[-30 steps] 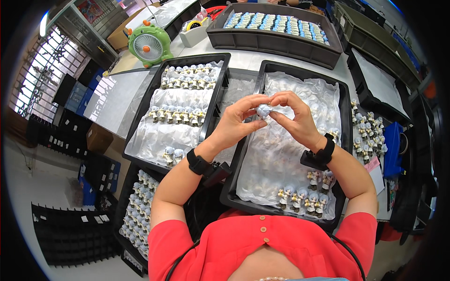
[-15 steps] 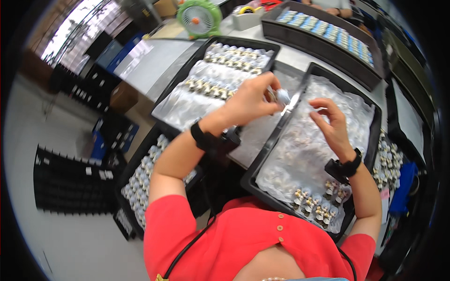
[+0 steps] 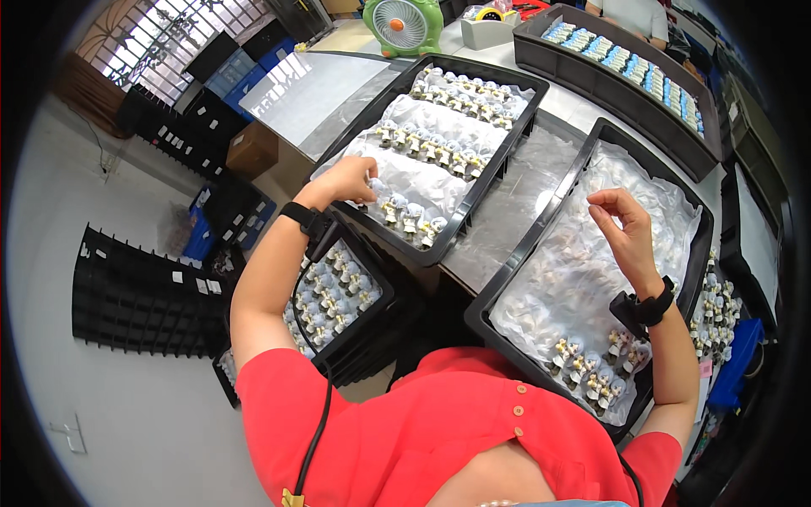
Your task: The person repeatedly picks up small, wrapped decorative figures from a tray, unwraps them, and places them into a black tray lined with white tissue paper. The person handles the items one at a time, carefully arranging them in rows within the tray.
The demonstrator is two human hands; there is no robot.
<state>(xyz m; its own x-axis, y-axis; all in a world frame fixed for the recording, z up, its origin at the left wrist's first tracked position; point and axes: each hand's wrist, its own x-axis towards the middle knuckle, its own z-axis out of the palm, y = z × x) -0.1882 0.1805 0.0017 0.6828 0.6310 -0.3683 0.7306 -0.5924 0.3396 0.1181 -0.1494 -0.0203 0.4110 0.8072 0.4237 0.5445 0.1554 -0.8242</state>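
My left hand (image 3: 349, 181) is over the near left corner of the left black tray (image 3: 456, 226), fingers pinched on a small figurine (image 3: 374, 186) with a pale blue head, mostly hidden by the fingers. Beside it several like figurines (image 3: 410, 217) in white and yellow form a short row on white wrapping sheet. Above the right black tray (image 3: 498, 279) I hold my right hand (image 3: 625, 228), thumb and fingertips drawn together. Whether anything sits between them is too small to make out. Under that hand lies crumpled translucent wrapping (image 3: 574, 253), with several figurines (image 3: 587, 372) at the tray's near end.
A deep grey bin (image 3: 617, 110) of blue and white pieces stands at the far right, a person behind it. The green fan (image 3: 402, 25) is at the back. Stacked trays of figurines (image 3: 334, 296) are at lower left; more figurines (image 3: 718, 308) lie at right.
My left hand has moved left and nearer, from between the trays to the left tray's near row, carrying the figurine. My right hand stays over the right tray. The view has shifted slightly.
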